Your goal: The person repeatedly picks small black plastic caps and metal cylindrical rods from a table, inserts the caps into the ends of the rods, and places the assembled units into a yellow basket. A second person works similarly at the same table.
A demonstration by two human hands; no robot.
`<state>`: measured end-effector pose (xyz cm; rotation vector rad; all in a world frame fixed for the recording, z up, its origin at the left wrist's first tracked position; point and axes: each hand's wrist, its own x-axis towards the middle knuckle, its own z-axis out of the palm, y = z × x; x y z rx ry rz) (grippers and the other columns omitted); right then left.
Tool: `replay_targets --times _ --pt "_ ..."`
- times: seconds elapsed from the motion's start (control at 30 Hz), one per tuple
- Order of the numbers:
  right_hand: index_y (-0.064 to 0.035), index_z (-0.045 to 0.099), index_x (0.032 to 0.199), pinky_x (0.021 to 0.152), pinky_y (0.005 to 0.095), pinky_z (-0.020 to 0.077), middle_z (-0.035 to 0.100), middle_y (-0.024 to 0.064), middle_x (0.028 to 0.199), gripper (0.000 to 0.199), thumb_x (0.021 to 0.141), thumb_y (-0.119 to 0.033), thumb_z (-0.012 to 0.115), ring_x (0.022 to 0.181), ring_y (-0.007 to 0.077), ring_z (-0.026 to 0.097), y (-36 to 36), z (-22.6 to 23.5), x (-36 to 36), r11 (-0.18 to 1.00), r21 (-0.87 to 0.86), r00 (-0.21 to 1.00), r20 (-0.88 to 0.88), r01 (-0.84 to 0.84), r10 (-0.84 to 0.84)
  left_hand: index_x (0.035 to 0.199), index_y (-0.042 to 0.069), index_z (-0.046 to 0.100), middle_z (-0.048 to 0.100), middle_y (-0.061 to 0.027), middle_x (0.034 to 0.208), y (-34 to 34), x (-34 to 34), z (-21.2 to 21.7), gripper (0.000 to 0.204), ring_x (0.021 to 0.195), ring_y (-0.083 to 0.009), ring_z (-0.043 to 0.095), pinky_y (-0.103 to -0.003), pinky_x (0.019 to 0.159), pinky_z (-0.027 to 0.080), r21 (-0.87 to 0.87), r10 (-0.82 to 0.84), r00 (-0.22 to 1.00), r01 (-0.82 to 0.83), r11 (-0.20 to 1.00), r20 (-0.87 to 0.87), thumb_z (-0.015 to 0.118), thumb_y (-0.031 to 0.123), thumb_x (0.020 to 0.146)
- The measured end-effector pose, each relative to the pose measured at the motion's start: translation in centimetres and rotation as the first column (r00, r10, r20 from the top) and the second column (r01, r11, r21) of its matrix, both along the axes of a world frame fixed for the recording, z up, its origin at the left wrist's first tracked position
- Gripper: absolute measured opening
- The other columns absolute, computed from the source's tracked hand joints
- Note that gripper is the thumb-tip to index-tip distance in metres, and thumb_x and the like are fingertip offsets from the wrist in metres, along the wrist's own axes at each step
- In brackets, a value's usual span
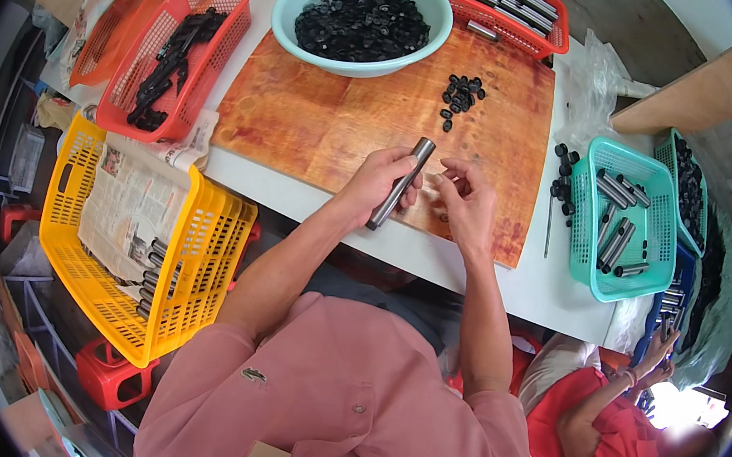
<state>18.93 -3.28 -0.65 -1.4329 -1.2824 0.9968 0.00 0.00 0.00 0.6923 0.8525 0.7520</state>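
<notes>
The left hand (pixel 379 183) has its fingers closed around a grey metal tube (pixel 401 184), held tilted over the near edge of the wooden board (pixel 324 123) on the tabletop (pixel 551 288), while the right hand (pixel 465 206), fingers narrowly pinched, sits just beside it, below a cluster of small black caps (pixel 460 96).

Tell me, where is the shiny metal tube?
In the head view the metal tube is in the left hand, held slanted over the near edge of the wooden board, close beside the right hand.
</notes>
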Motion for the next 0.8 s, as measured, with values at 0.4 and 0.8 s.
replay_targets --times 0.4,0.8 --pt "0.0044 0.07 0.122 0.063 0.0286 0.0523 0.071 0.0061 0.092 0.032 0.096 -0.014 0.073 0.075 0.0105 0.062 3.9 2.8 2.6 0.997 0.079 1.0 0.023 -0.01 0.008 0.139 0.0 0.056 0.069 -0.0243 0.119 1.4 1.5 1.9 0.041 0.112 -0.0427 0.067 -0.048 0.092 0.054 0.8 0.334 0.74 0.453 0.394 -0.584 0.064 0.005 0.099" --pt "0.0019 0.069 0.123 0.07 0.0329 0.0585 0.075 0.0106 0.102 0.03 0.093 -0.002 0.069 0.088 0.0168 0.071 3.9 2.3 4.2 0.933 -0.3 0.976 0.022 -0.199 0.215 0.127 0.001 0.065 0.071 -0.0212 0.119 1.5 1.9 -1.2 0.039 0.108 -0.0416 0.069 -0.047 0.092 0.057 0.807 0.458 0.674 0.554 0.205 -0.58 0.071 0.0 0.088"
